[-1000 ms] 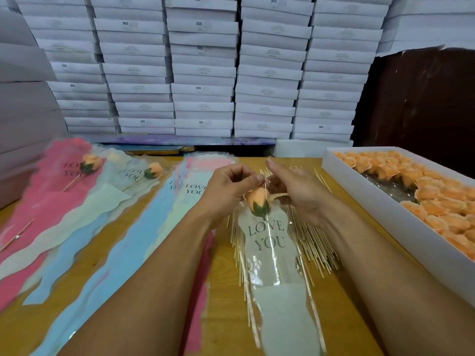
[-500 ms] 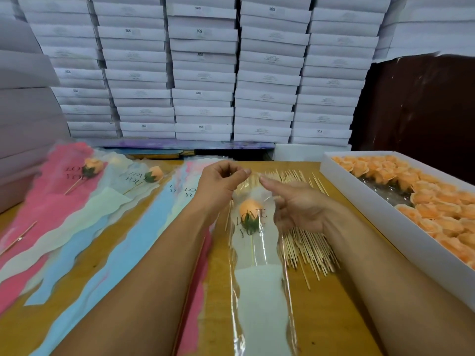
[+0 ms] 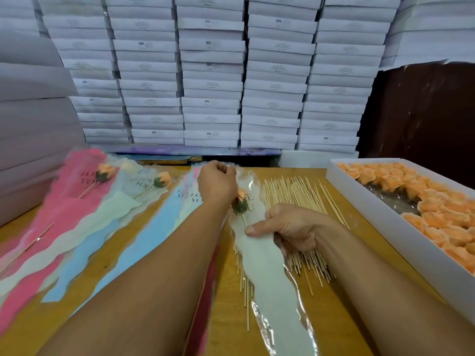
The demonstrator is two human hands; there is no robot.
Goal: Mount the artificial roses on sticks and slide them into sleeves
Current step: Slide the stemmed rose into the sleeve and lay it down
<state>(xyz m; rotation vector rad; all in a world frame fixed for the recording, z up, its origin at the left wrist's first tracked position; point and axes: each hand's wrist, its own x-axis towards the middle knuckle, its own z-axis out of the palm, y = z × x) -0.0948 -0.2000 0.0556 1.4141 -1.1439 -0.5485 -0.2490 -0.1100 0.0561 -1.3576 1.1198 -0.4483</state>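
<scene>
Both hands grasp one clear sleeve [image 3: 267,263]: left hand [image 3: 217,183] pinches its top, right hand [image 3: 288,227] its middle. Its long axis runs from frame centre toward bottom right.

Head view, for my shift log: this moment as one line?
left hand: pinches sleeve top | right hand: grips sleeve middle | rose: inside sleeve, on stick

Glossy clear plastic sleeve [image 3: 267,276]; pale wooden sticks [image 3: 295,191]; matt white cardboard box [image 3: 401,227]; smooth wooden table [image 3: 334,317].

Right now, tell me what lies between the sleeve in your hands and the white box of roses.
In the head view, a spread of bare wooden sticks on the table lies between the sleeve and the rose box.
</scene>
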